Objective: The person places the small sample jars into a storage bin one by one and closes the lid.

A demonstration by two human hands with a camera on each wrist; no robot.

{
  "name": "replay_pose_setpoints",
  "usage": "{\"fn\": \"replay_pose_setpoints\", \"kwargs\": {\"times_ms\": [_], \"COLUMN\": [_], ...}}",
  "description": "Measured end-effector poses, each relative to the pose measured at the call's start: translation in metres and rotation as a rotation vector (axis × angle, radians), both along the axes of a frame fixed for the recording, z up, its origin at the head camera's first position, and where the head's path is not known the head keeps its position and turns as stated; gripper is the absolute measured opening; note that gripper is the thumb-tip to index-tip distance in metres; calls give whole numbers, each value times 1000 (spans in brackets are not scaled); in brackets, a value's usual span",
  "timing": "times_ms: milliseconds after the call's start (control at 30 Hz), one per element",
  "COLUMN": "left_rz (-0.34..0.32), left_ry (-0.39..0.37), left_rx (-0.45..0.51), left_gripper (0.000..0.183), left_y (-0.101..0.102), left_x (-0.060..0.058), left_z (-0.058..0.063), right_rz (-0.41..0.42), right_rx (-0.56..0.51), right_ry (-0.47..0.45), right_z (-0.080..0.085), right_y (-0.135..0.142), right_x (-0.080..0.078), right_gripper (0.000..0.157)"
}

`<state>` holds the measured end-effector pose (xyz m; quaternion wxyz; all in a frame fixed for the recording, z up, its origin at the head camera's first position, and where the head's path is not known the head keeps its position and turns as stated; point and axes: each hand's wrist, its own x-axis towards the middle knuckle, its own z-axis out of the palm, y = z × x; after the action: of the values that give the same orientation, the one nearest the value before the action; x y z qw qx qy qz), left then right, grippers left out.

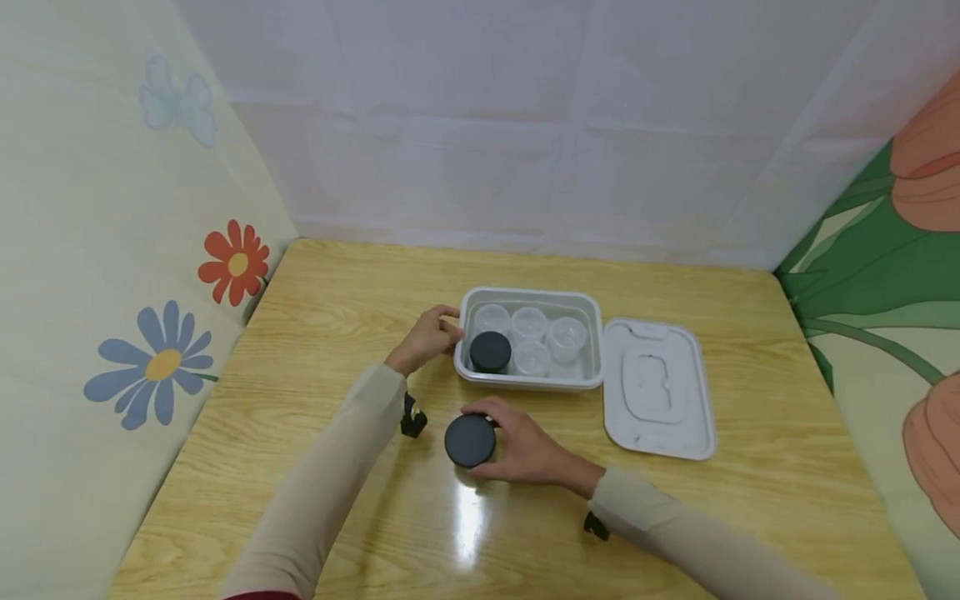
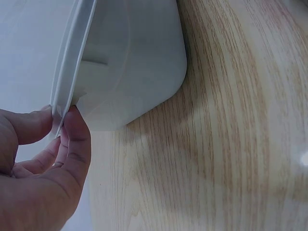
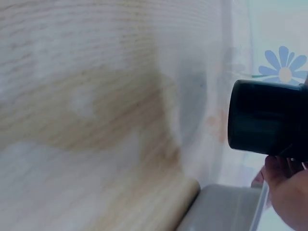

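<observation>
My left hand pinches the left rim of a white plastic tub; in the left wrist view the thumb lies on the outer side of the rim and a finger curls beneath it. Inside the tub stand a black-lidded jar and several clear plastic cups. My right hand grips a black cylindrical jar from its right side, in front of the tub. In the right wrist view this black jar is held up off the table, its flat base showing.
A white lid lies on the wooden table just right of the tub. A pale cloth wall rises behind the table. Side panels carry flowers, with a blue one at left. Small black wrist mounts hang below the sleeves.
</observation>
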<state>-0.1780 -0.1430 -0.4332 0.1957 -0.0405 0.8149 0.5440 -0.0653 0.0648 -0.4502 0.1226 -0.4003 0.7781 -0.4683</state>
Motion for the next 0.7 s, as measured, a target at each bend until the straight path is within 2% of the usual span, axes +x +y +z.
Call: {"fn": "replay_pose_setpoints", "kwargs": {"times_ms": [267,533,700], "left_rz": [3,12,-7], "left_ry": [-7,-8,24], "left_rx": [16,40,96], "left_gripper": [42,40,37], "left_y": [0,-1,-4], "left_x": [0,-1,-2], "left_z": [0,-3,-7], "right_rz": [-55,-132,-189], "right_rx": [7,-13,-42], "right_ry": [21,-60,-11], "right_z": [14,24,30], "right_y": [20,43,58], "right_x": [-7,-12,-18], "right_gripper": [70,71,71]}}
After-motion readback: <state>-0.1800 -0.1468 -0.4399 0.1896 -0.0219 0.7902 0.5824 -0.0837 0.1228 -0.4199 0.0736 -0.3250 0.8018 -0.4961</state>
